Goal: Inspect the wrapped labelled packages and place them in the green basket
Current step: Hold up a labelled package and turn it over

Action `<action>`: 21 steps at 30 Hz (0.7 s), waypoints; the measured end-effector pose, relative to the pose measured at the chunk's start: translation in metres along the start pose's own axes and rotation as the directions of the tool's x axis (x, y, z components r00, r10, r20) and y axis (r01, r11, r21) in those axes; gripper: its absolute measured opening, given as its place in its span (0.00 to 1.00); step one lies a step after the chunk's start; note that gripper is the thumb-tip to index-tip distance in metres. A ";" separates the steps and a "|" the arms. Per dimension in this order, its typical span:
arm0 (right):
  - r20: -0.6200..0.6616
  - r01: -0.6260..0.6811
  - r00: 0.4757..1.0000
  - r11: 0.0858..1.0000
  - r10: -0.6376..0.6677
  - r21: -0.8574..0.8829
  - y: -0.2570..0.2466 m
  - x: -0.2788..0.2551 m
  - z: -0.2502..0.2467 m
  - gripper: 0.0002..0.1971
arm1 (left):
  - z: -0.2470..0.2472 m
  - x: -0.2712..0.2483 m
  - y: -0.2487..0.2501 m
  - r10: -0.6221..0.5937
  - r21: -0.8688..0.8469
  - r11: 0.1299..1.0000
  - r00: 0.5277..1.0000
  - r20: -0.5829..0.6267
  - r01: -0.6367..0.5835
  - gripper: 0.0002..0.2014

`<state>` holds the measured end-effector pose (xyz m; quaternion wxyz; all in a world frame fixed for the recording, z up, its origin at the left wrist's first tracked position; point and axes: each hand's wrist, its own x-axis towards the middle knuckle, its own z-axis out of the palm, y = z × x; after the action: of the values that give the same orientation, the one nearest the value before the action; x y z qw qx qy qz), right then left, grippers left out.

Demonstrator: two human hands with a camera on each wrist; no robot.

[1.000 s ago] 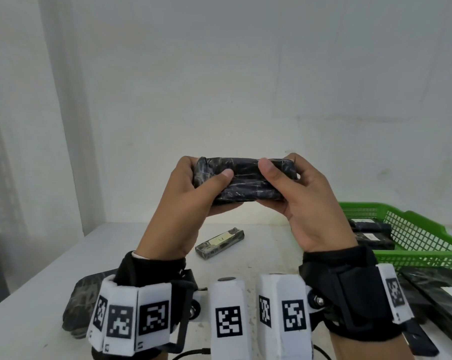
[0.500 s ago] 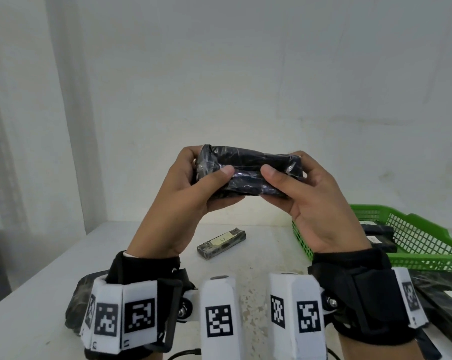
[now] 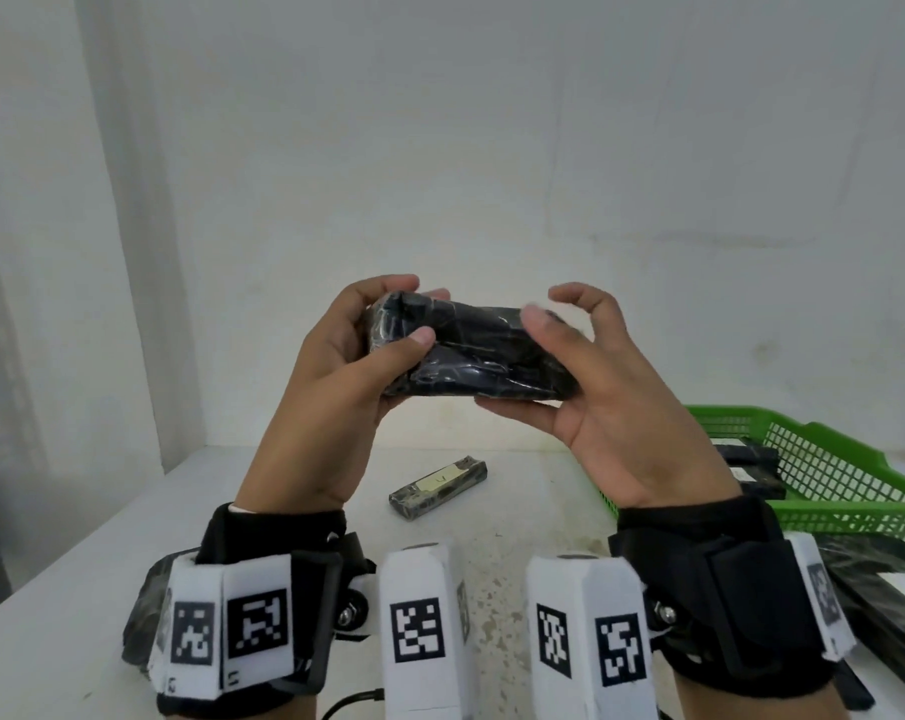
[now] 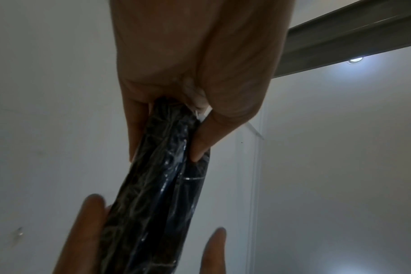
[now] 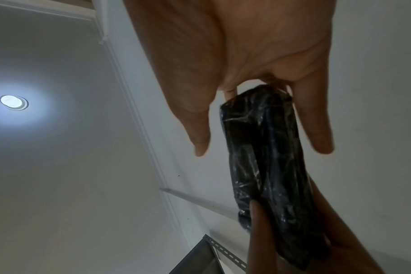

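White wall rose behind a pale table (image 3: 76,589) bearing a green basket (image 3: 829,475). Above the table, left of the basket, the left hand (image 3: 331,397) pinched a black package (image 3: 471,356) between thumb and fingers; the right hand (image 3: 611,407) cradled its other end, fingers spread, thumb lifted.

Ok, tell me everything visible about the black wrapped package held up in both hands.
The black package is an oblong block in glossy, wrinkled film, held roughly level above the table. The left hand grips its left end, thumb in front. The right hand supports the other end from beneath, thumb and upper fingers lifted off. No label shows.
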<state>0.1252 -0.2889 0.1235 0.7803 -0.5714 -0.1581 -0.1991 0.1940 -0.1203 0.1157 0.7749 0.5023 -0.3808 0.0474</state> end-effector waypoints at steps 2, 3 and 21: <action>-0.003 -0.067 0.998 0.998 0.067 -0.006 -0.003 -0.001 0.000 0.36 | 0.000 -0.001 0.002 0.065 0.006 0.998 0.997 0.028 -0.065 0.18; 0.003 -0.106 0.994 0.994 0.106 -0.021 -0.004 -0.001 0.000 0.38 | 0.000 -0.001 0.003 0.096 0.020 0.995 0.995 0.042 -0.097 0.18; -0.011 0.099 0.995 0.994 -0.099 -0.043 -0.003 -0.001 -0.001 0.19 | 0.012 -0.002 0.007 -0.036 0.095 0.995 0.996 -0.081 0.043 0.12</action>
<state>0.1229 -0.2903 0.1249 0.7581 -0.5780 -0.1769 -0.2446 0.1832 -0.1258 0.1217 0.7650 0.5443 -0.3371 0.0703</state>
